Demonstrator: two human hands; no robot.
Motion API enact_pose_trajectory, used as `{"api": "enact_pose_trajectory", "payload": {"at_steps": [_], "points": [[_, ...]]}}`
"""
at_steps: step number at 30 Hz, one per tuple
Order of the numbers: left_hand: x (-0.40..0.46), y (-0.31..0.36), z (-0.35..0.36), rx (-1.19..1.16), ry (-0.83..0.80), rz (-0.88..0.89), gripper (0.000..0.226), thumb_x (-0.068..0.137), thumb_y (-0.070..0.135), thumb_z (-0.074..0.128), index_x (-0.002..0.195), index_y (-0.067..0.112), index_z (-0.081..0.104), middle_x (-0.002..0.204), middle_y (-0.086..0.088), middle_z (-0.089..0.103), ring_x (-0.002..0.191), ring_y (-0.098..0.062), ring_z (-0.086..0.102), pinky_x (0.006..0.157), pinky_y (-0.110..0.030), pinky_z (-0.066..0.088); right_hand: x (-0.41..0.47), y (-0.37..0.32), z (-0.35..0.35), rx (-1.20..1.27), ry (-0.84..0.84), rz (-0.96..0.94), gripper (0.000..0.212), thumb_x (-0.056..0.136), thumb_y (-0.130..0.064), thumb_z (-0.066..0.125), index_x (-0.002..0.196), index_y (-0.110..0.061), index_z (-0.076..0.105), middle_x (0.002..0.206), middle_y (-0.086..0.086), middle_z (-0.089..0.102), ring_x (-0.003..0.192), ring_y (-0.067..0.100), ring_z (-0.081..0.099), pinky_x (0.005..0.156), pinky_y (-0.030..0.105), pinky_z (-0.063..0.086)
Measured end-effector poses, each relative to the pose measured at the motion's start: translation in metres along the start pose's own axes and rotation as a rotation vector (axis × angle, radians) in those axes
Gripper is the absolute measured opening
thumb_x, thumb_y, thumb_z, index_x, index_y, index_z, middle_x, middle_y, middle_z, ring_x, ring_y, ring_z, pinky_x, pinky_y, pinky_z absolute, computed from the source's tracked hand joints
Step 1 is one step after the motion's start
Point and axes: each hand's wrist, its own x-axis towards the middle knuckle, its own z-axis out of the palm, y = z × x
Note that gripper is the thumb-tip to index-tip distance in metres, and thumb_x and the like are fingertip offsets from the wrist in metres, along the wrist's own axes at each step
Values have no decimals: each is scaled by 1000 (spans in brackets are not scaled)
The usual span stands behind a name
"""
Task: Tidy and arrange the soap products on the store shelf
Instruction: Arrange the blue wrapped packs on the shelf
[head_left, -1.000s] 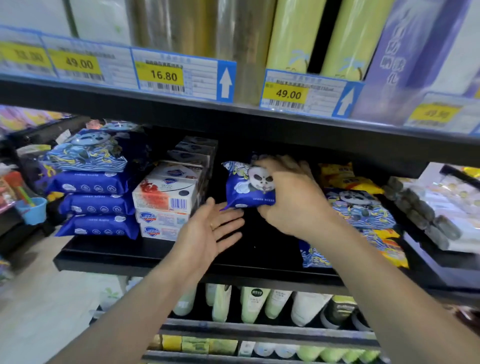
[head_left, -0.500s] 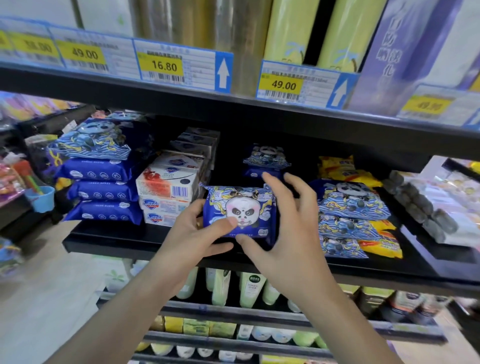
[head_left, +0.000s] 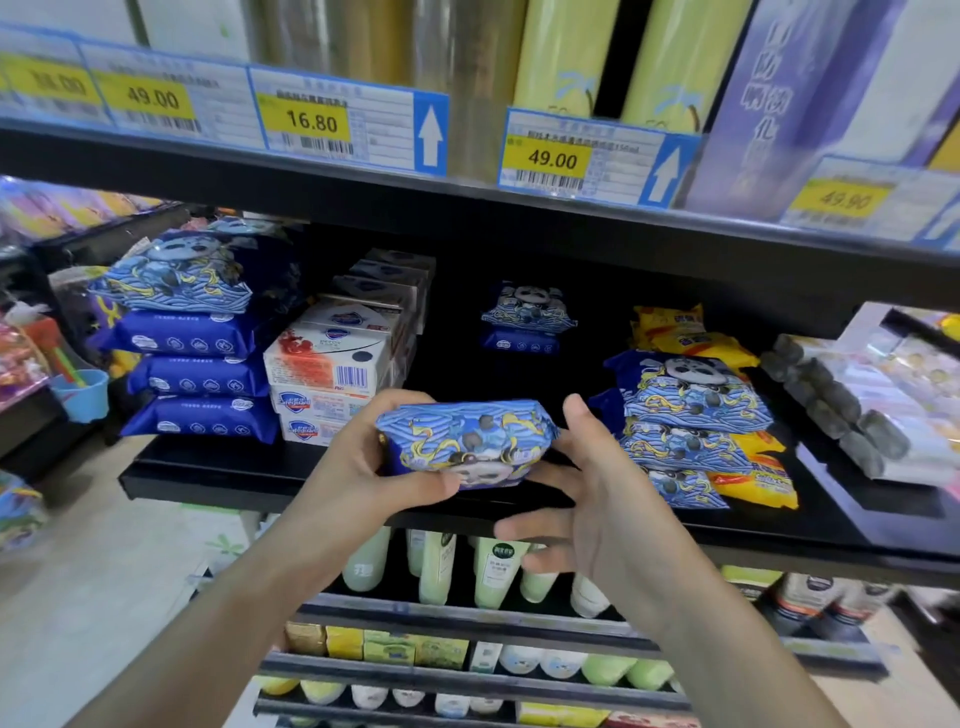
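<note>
The blue panda-print soap pack (head_left: 465, 441) is held just in front of the black shelf's (head_left: 218, 475) front edge, gripped at its left end by the left hand (head_left: 363, 467), while the right hand (head_left: 597, 514) has loosely spread fingers, only its thumb and upper fingers touching the pack's right end. Behind it the shelf lies bare back to two more panda packs (head_left: 527, 317) stacked near the rear. That gap is flanked left by white soap boxes (head_left: 332, 374) and a blue pack stack (head_left: 197, 338), right by a mixed blue-and-yellow pile (head_left: 691, 415).
</note>
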Motion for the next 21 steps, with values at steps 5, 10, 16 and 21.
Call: {"api": "enact_pose_trajectory", "payload": {"at_steps": [5, 10, 16, 21], "points": [[-3, 3, -3, 90, -37, 24, 50, 70, 6, 86, 111, 26, 65, 109, -7, 74, 98, -16, 69, 88, -31, 58, 10, -9, 0, -82, -59, 66, 57, 92, -67, 54, 129, -27, 70, 126, 6, 73, 86, 33, 74, 61, 34, 59], [-3, 7, 0, 124, -97, 58, 49, 73, -2, 83, 111, 24, 65, 124, -4, 72, 110, -18, 70, 89, -31, 59, 8, -3, -2, -57, -104, 20, 65, 78, -71, 71, 123, -25, 71, 116, 7, 77, 94, 33, 77, 67, 34, 62], [-1, 8, 4, 144, -80, 76, 56, 76, -20, 78, 113, 21, 68, 129, 2, 69, 115, -14, 69, 87, -21, 56, 15, -5, -1, -25, -107, -38, 49, 74, -47, 86, 114, -19, 75, 105, 14, 79, 85, 30, 78, 67, 29, 62], [0, 4, 6, 160, -18, 49, 70, 82, -22, 70, 123, 35, 70, 126, 6, 70, 114, -8, 68, 89, -18, 54, 18, 1, -4, 50, -39, -104, 60, 62, -34, 88, 117, -15, 72, 109, 16, 78, 96, 34, 77, 69, 32, 63]]}}
